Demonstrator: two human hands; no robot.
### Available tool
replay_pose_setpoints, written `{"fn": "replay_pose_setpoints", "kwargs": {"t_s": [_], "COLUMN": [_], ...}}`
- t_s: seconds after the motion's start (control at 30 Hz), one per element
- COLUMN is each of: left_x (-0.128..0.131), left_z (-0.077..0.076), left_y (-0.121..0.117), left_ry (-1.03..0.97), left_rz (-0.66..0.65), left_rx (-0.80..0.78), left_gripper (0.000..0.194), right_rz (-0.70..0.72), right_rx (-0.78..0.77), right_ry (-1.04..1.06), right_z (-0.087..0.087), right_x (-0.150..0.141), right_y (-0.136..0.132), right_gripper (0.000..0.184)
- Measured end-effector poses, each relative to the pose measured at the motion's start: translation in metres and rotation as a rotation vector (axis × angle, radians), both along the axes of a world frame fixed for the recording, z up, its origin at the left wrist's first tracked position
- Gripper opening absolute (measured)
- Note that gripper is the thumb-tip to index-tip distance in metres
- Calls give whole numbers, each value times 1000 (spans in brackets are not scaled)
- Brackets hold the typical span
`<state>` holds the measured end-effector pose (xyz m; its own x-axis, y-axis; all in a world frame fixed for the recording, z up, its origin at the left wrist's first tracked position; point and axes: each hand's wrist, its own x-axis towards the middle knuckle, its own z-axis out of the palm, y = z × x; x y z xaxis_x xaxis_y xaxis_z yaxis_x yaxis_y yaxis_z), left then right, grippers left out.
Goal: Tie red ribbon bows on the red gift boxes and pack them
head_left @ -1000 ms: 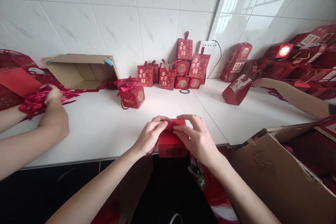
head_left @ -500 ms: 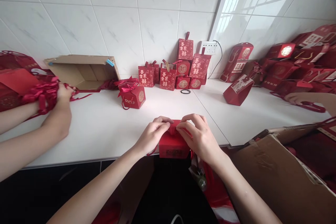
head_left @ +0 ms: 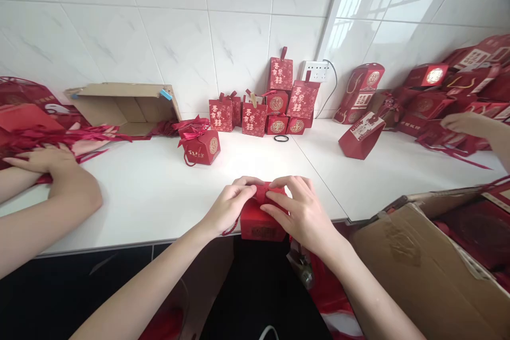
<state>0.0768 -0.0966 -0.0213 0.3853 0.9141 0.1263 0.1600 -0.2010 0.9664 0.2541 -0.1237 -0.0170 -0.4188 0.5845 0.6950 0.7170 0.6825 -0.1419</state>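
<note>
A small red gift box (head_left: 261,227) with dark print on its front sits at the table's near edge, right before me. On its top is a red ribbon (head_left: 261,195). My left hand (head_left: 233,202) pinches the ribbon from the left, thumb against the fingers. From the right, my right hand (head_left: 300,206) is closed on the ribbon too, its thumb lower over the box top. A twisted red cord (head_left: 231,229) hangs at the box's left side. My fingers partly hide the ribbon's shape.
A finished-looking red box with a bow (head_left: 201,146) stands ahead left, several card-topped boxes (head_left: 255,119) along the wall. An open carton (head_left: 127,111) lies behind left. Another person's hands (head_left: 48,162) handle ribbons at left; a hand (head_left: 458,122) reaches in at right above a carton (head_left: 418,255).
My right thumb has shifted lower over the box top while my left hand stays put. The person's hands at left moved nearer the left edge; the hand at right has lifted toward the stacked boxes.
</note>
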Motion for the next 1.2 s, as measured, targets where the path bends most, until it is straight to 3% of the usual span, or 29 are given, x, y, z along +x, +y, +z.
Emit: {"fn": "replay_pose_setpoints", "kwargs": {"t_s": [0.2,0.53,0.8,0.9,1.0,1.2], "left_x": [0,-1,-17,-22,-19,-5], "left_z": [0,0,-3,-5,-6,-5], "left_y": [-1,-4,-7,-12,-19,-28], "left_ry": [78,133,359,412,405,336], "left_rz": [14,95,184,238,265,283], "left_rx": [51,105,344,415,408,313], "left_gripper": [34,33,37,26,17,13], "right_rz": [-9,-61,-51,-98,-198,-322], "right_rx": [-125,-134,-228,-251,-371,-736], "right_ry": [128,51,-82,-103,-14,219], "right_z": [-9,-2,15,17,18,11], "right_x": [-1,6,26,33,32,13], "right_y": [5,2,4,2,-6,-22], "right_gripper": [8,11,10,10,12,43]}}
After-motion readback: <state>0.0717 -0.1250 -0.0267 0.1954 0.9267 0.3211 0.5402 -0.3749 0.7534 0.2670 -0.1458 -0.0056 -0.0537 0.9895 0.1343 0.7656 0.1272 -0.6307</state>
